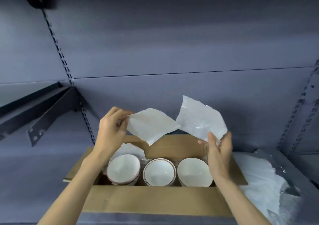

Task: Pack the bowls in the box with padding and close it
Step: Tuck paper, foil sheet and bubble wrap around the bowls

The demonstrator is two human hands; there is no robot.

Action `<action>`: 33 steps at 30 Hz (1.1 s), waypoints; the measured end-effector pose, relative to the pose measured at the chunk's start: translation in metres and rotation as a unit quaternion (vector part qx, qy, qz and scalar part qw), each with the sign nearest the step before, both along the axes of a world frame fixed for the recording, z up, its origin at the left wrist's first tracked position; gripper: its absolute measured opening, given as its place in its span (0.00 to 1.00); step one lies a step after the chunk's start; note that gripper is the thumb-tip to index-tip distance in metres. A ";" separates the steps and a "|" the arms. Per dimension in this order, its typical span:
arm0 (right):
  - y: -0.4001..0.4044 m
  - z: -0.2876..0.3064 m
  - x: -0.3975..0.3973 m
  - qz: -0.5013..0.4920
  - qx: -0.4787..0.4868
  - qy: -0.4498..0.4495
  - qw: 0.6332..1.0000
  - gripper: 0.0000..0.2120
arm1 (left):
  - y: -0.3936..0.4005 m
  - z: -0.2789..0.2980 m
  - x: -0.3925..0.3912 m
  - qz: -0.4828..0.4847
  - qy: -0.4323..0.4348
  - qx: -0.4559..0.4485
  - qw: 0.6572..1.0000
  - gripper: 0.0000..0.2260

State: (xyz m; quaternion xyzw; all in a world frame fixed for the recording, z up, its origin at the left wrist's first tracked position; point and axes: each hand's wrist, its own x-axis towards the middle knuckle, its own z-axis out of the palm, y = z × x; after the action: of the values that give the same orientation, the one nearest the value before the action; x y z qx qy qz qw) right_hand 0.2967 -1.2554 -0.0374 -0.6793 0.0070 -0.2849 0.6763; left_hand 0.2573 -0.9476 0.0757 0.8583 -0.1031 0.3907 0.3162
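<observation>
We see box [151, 199] open, three bowls [159, 172] in row inside. Left hand [110, 131] pinches left foam sheet [151, 125] above box; right hand [218, 148], fingers relaxed, touches right sheet [200, 119].

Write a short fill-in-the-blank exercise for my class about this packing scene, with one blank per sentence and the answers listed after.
1. The cardboard box holds ___ white bowls side by side.
2. The left hand pinches one padding sheet by its ___ corner.
3. The box's flaps are ___.
4. A pile of spare padding lies to the ___ of the box.

Answers: three; left; open; right
</observation>
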 end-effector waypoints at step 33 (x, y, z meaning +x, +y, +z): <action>-0.019 0.009 0.000 -0.038 -0.450 -0.023 0.892 0.14 | -0.036 -0.105 0.041 0.020 0.122 0.106 0.987 0.03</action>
State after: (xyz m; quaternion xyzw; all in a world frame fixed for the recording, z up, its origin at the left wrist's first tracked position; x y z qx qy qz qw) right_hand 0.2962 -1.2746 -0.0282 -0.9032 -0.1117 -0.2990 0.2870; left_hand 0.2980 -0.9833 -0.0289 0.9301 -0.0876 0.2760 0.2260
